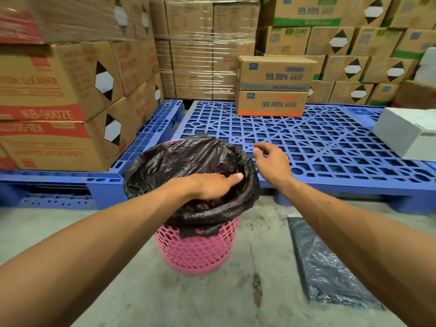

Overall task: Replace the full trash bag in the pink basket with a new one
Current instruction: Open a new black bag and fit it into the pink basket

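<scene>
1. Pink basket (198,246) stood on the concrete floor (141,291), just in front of the blue pallets (330,147).
2. Black trash bag (188,159) lined it, its edge rolled over the rim and hanging down the outside on the near side.
3. Left hand (212,186) lay palm down across the bag's mouth, fingers reaching into the opening and touching the plastic. How far the fingers were curled was hidden by the back of the hand, so I couldn't tell if it gripped anything.
4. Right hand (271,161) hovered just right of the basket rim, above the pallet edge. Fingers loosely spread and slightly curled, holding nothing, not touching the bag.
5. Flat folded dark bag (330,267) lay on the floor to the right of the basket, partly under the right forearm.
6. Cardboard boxes (273,86) were stacked on the pallets behind.
</scene>
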`<action>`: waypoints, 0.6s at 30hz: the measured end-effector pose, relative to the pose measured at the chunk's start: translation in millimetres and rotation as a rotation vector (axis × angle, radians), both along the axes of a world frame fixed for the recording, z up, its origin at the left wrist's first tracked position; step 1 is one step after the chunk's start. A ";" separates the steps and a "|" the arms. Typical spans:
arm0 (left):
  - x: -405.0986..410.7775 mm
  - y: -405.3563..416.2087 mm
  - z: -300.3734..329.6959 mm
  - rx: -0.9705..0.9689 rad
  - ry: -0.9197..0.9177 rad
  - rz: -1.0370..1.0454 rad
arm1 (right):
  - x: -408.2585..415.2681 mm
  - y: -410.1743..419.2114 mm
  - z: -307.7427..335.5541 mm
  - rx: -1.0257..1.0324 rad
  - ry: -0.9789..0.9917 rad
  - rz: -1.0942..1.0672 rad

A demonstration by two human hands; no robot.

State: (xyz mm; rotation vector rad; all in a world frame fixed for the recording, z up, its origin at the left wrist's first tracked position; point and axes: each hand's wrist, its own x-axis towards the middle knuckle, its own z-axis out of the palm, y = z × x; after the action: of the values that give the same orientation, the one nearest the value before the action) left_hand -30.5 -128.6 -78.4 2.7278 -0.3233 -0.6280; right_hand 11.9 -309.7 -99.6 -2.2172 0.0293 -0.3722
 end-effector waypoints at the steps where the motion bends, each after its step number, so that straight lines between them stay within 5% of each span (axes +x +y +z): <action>1: 6.3 11.8 -4.2 0.147 -0.082 -0.032 | -5.2 3.7 9.6 -0.134 -0.063 0.163; 4: 19.1 53.1 -18.6 0.597 -0.157 -0.138 | -12.8 30.5 27.9 -0.761 0.163 0.610; 7: 9.3 85.4 -22.2 0.755 0.153 -0.025 | -19.8 64.2 47.2 -1.334 0.721 0.531; 10: 4.4 83.6 -19.8 0.717 0.288 0.038 | -19.9 94.5 66.2 -1.630 0.715 0.516; 14: 33.9 73.9 -25.5 0.686 0.083 -0.186 | 9.5 132.1 45.8 -1.587 0.437 0.694; 18: 81.8 85.1 -50.4 0.872 -0.141 -0.453 | 36.0 146.2 -12.4 -1.363 0.747 0.870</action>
State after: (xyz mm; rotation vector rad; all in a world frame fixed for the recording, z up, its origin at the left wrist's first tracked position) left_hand 51.3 -43.5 -128.8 3.5729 -0.8987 -0.8410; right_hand 47.9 -163.5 -112.0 -3.1566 -1.0106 1.2818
